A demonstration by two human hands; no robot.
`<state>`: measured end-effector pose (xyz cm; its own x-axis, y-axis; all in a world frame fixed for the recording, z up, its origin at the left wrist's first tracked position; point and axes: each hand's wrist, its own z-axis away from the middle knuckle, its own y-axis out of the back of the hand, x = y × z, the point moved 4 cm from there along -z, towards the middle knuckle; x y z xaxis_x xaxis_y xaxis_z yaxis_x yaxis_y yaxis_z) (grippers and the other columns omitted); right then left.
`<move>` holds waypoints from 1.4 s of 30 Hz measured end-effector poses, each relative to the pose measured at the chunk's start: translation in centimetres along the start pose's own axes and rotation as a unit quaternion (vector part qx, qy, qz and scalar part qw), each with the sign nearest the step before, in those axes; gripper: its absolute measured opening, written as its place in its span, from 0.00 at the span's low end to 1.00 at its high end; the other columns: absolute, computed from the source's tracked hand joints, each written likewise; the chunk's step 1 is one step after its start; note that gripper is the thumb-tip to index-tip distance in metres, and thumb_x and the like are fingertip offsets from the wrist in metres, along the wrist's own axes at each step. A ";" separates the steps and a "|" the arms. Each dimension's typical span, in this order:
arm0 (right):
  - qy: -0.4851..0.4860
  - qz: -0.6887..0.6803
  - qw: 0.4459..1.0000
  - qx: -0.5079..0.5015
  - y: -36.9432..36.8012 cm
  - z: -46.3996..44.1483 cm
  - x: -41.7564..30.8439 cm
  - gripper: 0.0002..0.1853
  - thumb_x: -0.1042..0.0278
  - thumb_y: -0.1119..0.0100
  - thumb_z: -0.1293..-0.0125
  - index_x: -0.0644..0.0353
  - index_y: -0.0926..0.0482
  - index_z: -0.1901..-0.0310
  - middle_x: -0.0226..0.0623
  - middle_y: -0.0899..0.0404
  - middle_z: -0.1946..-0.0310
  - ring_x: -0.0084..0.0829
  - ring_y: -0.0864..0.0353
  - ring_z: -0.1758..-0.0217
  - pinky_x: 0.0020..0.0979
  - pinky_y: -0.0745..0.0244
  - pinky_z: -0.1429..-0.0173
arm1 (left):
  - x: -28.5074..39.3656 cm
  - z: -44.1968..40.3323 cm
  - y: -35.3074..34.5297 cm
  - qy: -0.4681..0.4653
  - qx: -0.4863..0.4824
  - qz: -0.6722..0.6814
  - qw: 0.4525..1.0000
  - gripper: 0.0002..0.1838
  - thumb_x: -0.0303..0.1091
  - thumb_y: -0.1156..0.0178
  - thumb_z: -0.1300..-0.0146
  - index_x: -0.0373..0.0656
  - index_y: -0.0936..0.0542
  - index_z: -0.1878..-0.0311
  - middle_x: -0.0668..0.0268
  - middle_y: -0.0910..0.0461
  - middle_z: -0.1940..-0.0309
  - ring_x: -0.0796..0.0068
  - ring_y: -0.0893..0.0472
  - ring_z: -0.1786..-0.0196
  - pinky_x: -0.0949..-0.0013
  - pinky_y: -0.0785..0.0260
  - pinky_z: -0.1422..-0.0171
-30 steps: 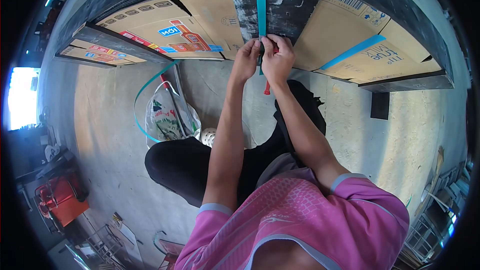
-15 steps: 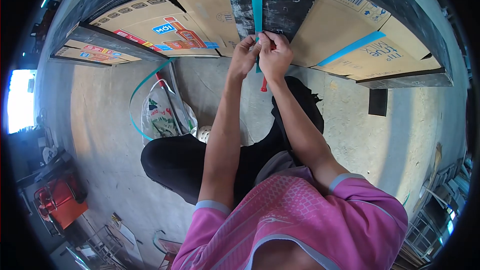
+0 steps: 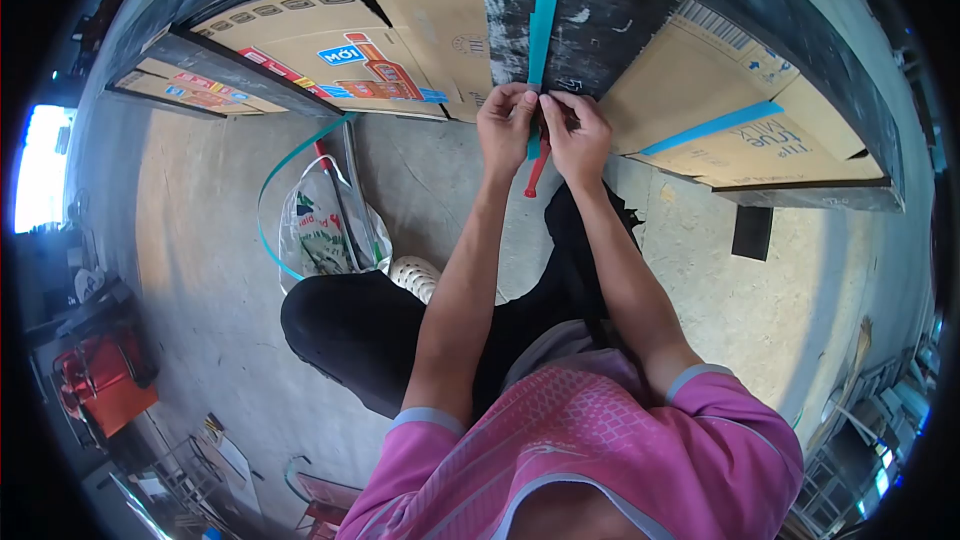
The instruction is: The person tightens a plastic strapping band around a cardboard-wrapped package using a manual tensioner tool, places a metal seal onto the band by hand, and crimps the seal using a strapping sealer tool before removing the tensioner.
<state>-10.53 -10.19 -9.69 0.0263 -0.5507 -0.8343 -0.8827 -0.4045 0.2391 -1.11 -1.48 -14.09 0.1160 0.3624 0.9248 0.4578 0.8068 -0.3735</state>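
Note:
A teal strap [image 3: 546, 15] runs down the black, scuffed panel [image 3: 620, 5] in front of me. My left hand [image 3: 508, 130] pinches the strap between thumb and fingers near the panel's lower edge. Close beside it, my right hand [image 3: 578, 140] is also closed on the strap, thumb and fingertips together. Any small part between the fingertips is hidden. A short strap end hangs below the hands. Behind them, a red handle [image 3: 534, 176] slants downward, its upper part covered by my right hand. Cardboard sheets [image 3: 425, 10] flank the panel.
A white plastic bag [image 3: 318, 225] with long-handled tools stands on the concrete floor, beside a loose teal strap loop [image 3: 262, 190]. My white perforated shoe [image 3: 414, 276] is near it. A dark square [image 3: 752, 232] lies right. Red equipment [image 3: 105, 380] stands at left.
Both hands have shifted slightly right and down in the view, and their fingertips have moved a little apart. The red handle shows more. The whole view has shifted slightly.

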 end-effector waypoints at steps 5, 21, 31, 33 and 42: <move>-0.069 -0.061 0.994 -0.054 1.4 0.7 1.3 0.09 0.67 0.28 0.34 0.63 0.12 0.58 0.33 0.15 0.69 0.20 0.18 0.70 0.24 0.25 0.64 | 1.2 0.1 0.6 -0.055 0.028 -0.089 0.994 0.08 0.28 0.30 0.33 0.36 0.16 0.54 0.67 0.15 0.64 0.81 0.18 0.62 0.73 0.22 0.54; -0.150 0.148 0.928 -0.306 11.5 11.7 11.1 0.23 0.50 0.40 0.24 0.67 0.13 0.50 0.44 0.11 0.56 0.34 0.12 0.54 0.31 0.20 0.47 | 34.3 11.2 5.9 -0.408 0.044 -0.364 0.836 0.21 0.20 0.53 0.32 0.40 0.29 0.37 0.56 0.23 0.49 0.62 0.20 0.45 0.59 0.29 0.36; -0.102 0.099 0.827 -0.544 3.4 8.8 2.9 0.17 0.59 0.40 0.24 0.67 0.16 0.49 0.38 0.11 0.57 0.28 0.14 0.55 0.30 0.21 0.46 | 23.3 39.6 25.6 -0.076 0.431 -0.290 0.851 0.23 0.38 0.51 0.19 0.39 0.33 0.27 0.55 0.20 0.43 0.63 0.21 0.39 0.60 0.31 0.34; 0.001 0.080 0.849 -0.522 -1.1 10.4 0.8 0.16 0.59 0.36 0.29 0.66 0.15 0.53 0.43 0.13 0.61 0.34 0.14 0.59 0.33 0.22 0.50 | 23.8 38.6 25.6 -0.050 0.348 -0.231 0.907 0.29 0.39 0.53 0.18 0.39 0.43 0.20 0.53 0.18 0.49 0.61 0.17 0.44 0.60 0.30 0.33; -0.176 0.026 0.885 -0.431 -32.4 25.2 3.8 0.23 0.50 0.30 0.39 0.63 0.13 0.52 0.45 0.11 0.54 0.42 0.11 0.50 0.37 0.20 0.44 | 19.8 19.9 35.9 -0.009 0.210 -0.663 0.718 0.15 0.32 0.35 0.35 0.49 0.13 0.46 0.54 0.25 0.42 0.51 0.22 0.41 0.56 0.26 0.38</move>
<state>6.29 19.27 -33.11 -0.2857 -0.3836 -0.8782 -0.1888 -0.8759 0.4440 0.11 43.95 -10.62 -0.1891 -0.8527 0.4870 -0.1525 0.5154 0.8433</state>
